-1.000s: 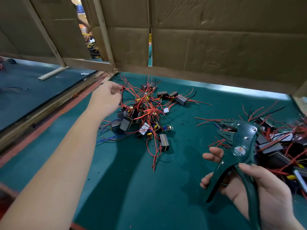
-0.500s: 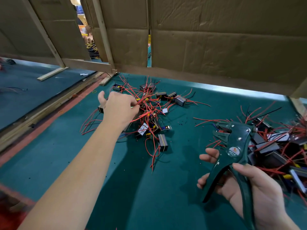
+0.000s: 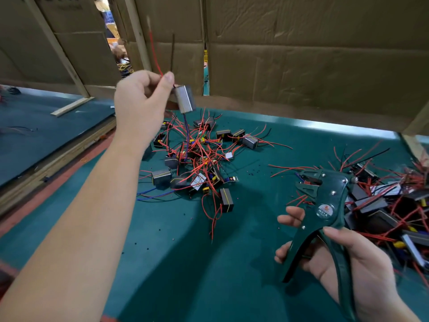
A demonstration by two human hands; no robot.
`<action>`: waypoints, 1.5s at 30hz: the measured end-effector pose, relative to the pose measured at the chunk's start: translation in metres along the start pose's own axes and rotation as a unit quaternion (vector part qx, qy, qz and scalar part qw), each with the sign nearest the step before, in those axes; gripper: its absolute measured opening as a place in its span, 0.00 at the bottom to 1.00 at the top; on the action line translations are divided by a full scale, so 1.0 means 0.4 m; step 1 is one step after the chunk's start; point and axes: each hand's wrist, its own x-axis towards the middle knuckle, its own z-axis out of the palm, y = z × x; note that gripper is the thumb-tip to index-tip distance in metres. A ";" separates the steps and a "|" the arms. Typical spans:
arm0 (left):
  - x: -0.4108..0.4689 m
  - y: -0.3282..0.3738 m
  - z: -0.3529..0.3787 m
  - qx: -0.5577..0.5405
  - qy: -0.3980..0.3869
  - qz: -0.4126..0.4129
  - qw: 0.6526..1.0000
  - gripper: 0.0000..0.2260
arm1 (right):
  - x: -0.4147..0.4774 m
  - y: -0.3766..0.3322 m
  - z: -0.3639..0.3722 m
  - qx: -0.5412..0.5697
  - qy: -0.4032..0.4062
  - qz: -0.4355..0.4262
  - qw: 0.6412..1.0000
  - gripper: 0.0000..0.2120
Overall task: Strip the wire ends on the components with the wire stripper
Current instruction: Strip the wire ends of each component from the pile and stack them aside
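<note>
Left hand [image 3: 141,101] has lifted one component [image 3: 184,98] clear of the middle pile [image 3: 197,163]. It's pinched between thumb and fingers above the table [image 3: 185,275], red wire [image 3: 154,52] and a dark one standing up. Right hand [image 3: 343,263] wraps the wire stripper [image 3: 325,205], handles spread. Part looks light and rigid, leads thin and springy. I'd hold the body and feed one lead end in.

A green mat [image 3: 162,275] covers the near table. At its far side stands a wall of brown cardboard sheets [image 3: 301,66], with a narrow vertical slit [image 3: 205,66] between two of them. At the far left, a wider gap [image 3: 115,38] opens in the cardboard, and a slanted wooden post [image 3: 59,49] leans there. On the left is a second, dark blue table [image 3: 46,135] with a loose wooden strip [image 3: 72,106] lying on it. A wooden border [image 3: 58,163] runs between the two tables.
</note>
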 end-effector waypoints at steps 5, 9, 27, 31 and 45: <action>0.015 0.019 -0.010 0.053 0.117 0.066 0.989 0.14 | 0.001 -0.002 -0.001 0.007 0.005 0.000 1.000 0.44; 0.022 0.003 -0.025 0.150 0.110 0.056 0.981 0.12 | 0.001 -0.002 0.000 0.008 0.002 0.002 1.000 0.43; -0.064 -0.204 0.086 0.374 -0.377 -0.200 0.823 0.28 | 0.007 -0.005 0.008 0.026 -0.019 0.015 0.999 0.42; -0.076 -0.193 0.121 0.433 -0.316 -0.166 0.828 0.28 | 0.006 -0.004 0.012 0.025 -0.031 0.010 0.999 0.41; -0.056 -0.197 0.108 0.047 -0.154 -0.121 0.980 0.07 | 0.007 -0.011 0.006 0.117 -0.120 0.010 0.986 0.32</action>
